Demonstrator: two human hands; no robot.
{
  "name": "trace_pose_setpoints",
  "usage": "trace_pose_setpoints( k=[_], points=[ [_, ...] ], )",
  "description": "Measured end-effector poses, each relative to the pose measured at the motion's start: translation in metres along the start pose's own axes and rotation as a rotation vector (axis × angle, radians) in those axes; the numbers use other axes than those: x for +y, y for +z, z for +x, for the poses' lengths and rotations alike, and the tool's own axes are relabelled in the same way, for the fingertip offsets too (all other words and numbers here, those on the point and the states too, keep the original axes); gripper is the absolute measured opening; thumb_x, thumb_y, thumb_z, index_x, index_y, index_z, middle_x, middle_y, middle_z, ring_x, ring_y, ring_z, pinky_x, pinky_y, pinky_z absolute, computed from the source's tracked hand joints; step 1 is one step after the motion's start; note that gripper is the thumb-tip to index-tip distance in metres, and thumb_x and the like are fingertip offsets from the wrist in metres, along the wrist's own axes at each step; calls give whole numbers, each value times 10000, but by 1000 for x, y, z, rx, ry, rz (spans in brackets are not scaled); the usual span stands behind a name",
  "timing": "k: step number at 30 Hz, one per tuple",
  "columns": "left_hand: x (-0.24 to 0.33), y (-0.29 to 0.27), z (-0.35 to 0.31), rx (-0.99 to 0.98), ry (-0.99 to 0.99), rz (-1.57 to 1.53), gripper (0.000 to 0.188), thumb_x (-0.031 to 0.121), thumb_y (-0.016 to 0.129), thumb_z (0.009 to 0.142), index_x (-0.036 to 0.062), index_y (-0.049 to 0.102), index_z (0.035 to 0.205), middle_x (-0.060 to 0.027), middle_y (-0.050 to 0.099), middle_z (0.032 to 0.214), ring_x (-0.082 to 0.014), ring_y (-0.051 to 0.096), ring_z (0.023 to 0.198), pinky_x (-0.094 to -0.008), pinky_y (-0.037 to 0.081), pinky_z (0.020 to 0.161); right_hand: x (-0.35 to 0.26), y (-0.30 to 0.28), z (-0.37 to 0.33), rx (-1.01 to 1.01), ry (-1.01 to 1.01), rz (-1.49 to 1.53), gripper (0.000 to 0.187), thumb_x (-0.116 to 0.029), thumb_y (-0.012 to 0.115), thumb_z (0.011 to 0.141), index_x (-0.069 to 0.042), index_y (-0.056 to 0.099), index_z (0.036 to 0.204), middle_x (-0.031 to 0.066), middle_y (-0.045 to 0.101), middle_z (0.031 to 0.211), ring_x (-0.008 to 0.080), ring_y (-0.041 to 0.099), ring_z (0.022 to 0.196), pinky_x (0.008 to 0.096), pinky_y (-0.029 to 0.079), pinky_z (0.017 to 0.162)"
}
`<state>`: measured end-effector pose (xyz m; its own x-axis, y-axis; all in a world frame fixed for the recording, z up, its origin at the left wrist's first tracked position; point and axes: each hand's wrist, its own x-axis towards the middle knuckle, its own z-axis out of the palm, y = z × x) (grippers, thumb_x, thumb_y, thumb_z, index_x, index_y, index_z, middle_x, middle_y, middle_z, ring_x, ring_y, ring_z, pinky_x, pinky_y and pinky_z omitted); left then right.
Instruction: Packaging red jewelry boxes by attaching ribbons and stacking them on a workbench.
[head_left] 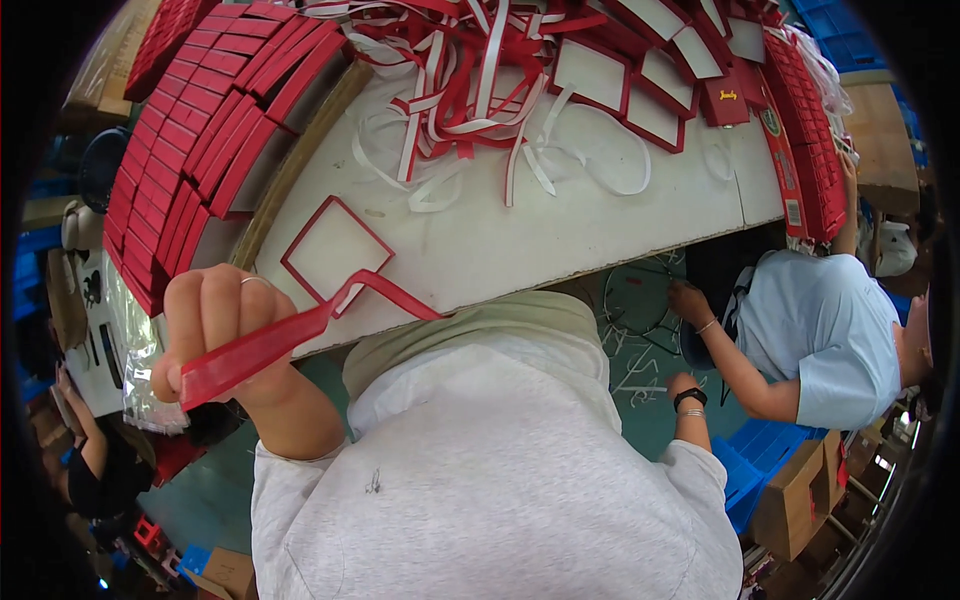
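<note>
My left hand [225, 335] is closed round one end of a red strip [270, 345], raised at the near left of the table. The strip bends at a fold showing white and runs right to the table's front edge. Behind it lies a shallow square red-rimmed box part [340, 250] with a white inside; the strip crosses its near corner. My right hand [684, 384], with a dark band at the wrist, is down at my right side, beyond the table edge. Its fingers look curled; whatever they hold, if anything, is hidden.
Red boxes [190, 130] are stacked at left beside a wooden strip. Red-and-white ribbons [470, 90] lie tangled at the back, with open box parts [590, 72] to their right. A co-worker in light blue [825, 330] sits at right, near blue crates [765, 455] and a cardboard box [800, 495].
</note>
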<state>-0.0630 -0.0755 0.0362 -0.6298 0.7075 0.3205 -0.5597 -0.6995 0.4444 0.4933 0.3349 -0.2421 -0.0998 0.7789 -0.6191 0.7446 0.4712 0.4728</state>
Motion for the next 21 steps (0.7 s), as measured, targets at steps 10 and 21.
trace_pose_setpoints(
  k=[10,21],
  points=[
    [-8,44,15,-393,-239,904,68,10,594,598,22,576,664,-44,580,669,-143,472,468,-262,353,430,-223,-371,-225,-124,-1933,1310,209,-126,626,825,5,660,985,107,665,907,226,605,853,318,464,755],
    [28,135,39,-945,80,2011,252,224,613,420,101,566,635,28,464,594,-125,403,468,-257,268,424,-322,-412,-312,-1417,-2276,673,306,-211,465,973,48,624,1012,88,660,942,142,624,834,253,481,763]
  ],
)
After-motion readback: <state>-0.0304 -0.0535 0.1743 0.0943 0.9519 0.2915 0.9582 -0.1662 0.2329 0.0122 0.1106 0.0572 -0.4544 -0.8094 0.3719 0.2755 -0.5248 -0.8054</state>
